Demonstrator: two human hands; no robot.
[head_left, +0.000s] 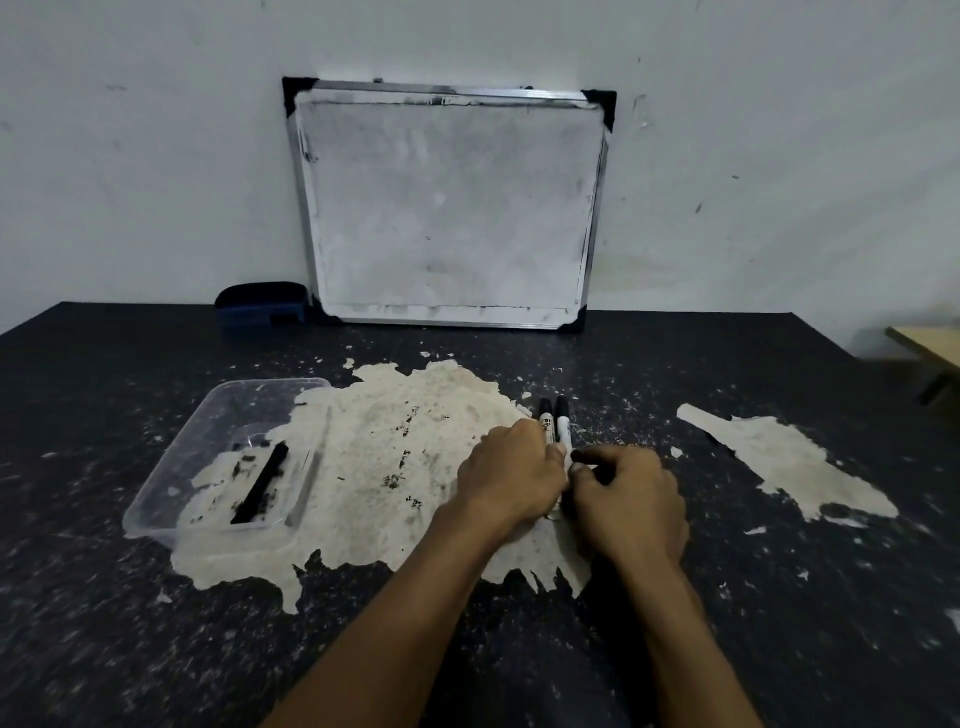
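Two whiteboard markers (555, 422) with black caps and white barrels lie side by side on the dark table, caps pointing away from me. My left hand (511, 470) covers the near part of the left marker, fingers curled over it. My right hand (628, 496) sits beside them, fingers curled toward the right marker's barrel; the lower ends of both markers are hidden between my hands. A smudged whiteboard (447, 208) leans against the wall at the back.
A clear plastic container (218, 415) at the left holds a black marker (261, 484). A dark blue eraser (262, 306) lies by the whiteboard's lower left corner. The dark tabletop (104, 597) has large worn pale patches. A wooden edge (930, 343) shows at far right.
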